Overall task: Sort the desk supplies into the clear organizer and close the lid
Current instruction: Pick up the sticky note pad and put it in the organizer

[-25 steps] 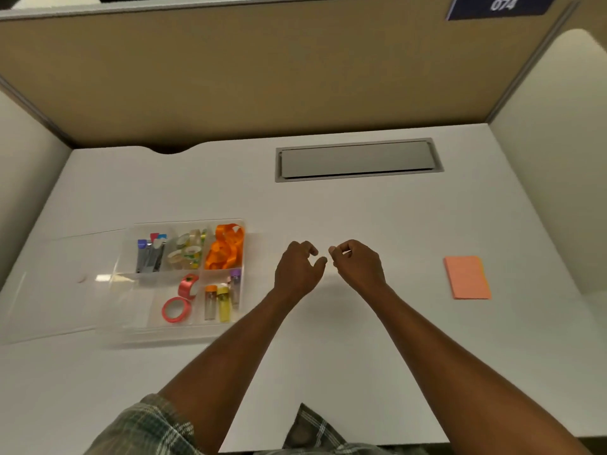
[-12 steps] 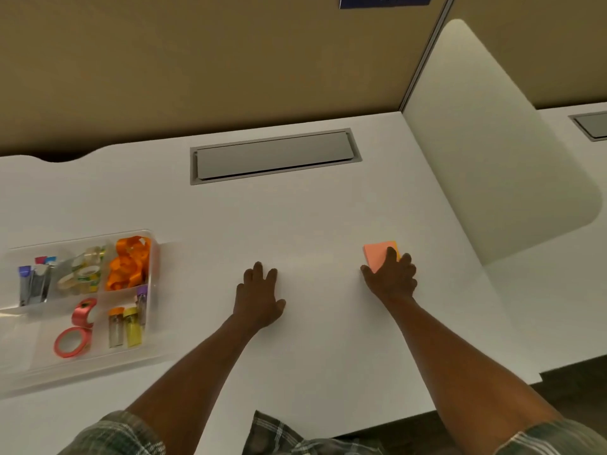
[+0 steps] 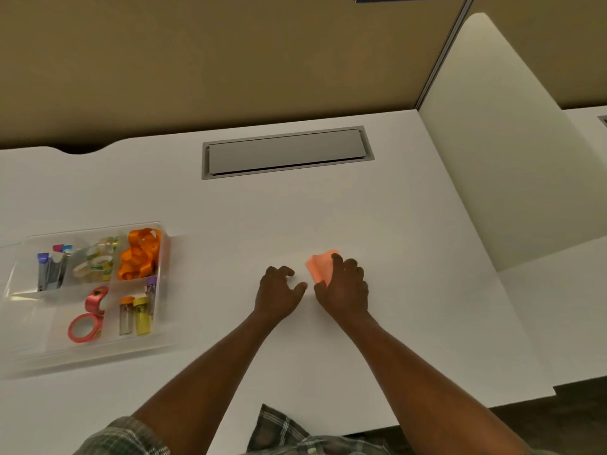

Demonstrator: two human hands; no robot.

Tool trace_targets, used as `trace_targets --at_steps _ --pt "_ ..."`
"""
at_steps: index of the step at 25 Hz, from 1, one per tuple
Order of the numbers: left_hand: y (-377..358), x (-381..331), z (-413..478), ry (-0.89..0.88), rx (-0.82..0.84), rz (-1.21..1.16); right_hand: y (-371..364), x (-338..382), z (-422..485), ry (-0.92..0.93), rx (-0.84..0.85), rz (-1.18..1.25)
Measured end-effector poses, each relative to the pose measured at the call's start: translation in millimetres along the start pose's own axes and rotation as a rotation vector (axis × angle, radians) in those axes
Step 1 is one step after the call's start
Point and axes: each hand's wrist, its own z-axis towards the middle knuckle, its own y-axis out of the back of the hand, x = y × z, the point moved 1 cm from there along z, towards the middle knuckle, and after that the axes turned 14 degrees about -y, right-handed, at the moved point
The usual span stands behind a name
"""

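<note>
My right hand (image 3: 345, 287) grips an orange sticky-note pad (image 3: 320, 266) near the middle of the white desk (image 3: 410, 307), and the pad's pages are curling up under my fingers. My left hand (image 3: 279, 290) hovers just to the left of it, fingers curled and apart, holding nothing. The clear organizer (image 3: 161, 310) sits at the left, lid open. Its compartments hold orange ribbon (image 3: 139, 254), tape rolls (image 3: 95, 264), clips with coloured tips (image 3: 51, 267), pink tape rings (image 3: 87, 320) and small vials (image 3: 136, 315).
A grey cable hatch (image 3: 285, 152) is set into the desk behind my hands. A tan partition (image 3: 230, 60) runs along the back and a white divider panel (image 3: 486, 133) stands at the right. The desk's front edge is near my body.
My right hand has dragged the orange pad leftward toward the middle and lifted its edge. My left hand has curled up beside it. The view has shifted slightly.
</note>
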Motion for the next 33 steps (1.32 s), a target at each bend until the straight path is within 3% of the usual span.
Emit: trace_targets --at_steps 8,13,17,19,20,22,24,26,28,33 --pt "9 -4 -3 0.222 -0.029 -0.372 23 -2 11 -0.084 -0.116 0.538" --pt "14 -23 6 0.301 -0.019 -0.727 39 3 10 -0.092 -0.035 0.742" --pt "18 -32 13 0.293 0.008 -1.003 39 11 -7 0.170 0.116 0.655" --pt "19 -31 13 0.282 -0.051 -0.946 34 14 -12 0.231 0.269 0.644" --pt "21 -28 13 0.297 -0.094 -0.895 30 15 -11 0.188 0.284 0.674" --pt "25 -19 11 0.353 -0.175 -0.857 24 13 -1 0.053 0.152 0.674" --pt "30 -8 8 0.392 -0.219 -0.864 19 9 10 -0.082 0.046 0.374" --pt "31 0 5 0.409 -0.225 -0.860 15 8 15 -0.156 0.077 0.037" --pt "30 6 1 0.410 -0.221 -0.844 6 11 16 -0.168 0.086 -0.090" --pt "27 13 -4 0.407 -0.207 -0.824 -5 13 23 -0.261 0.223 0.244"
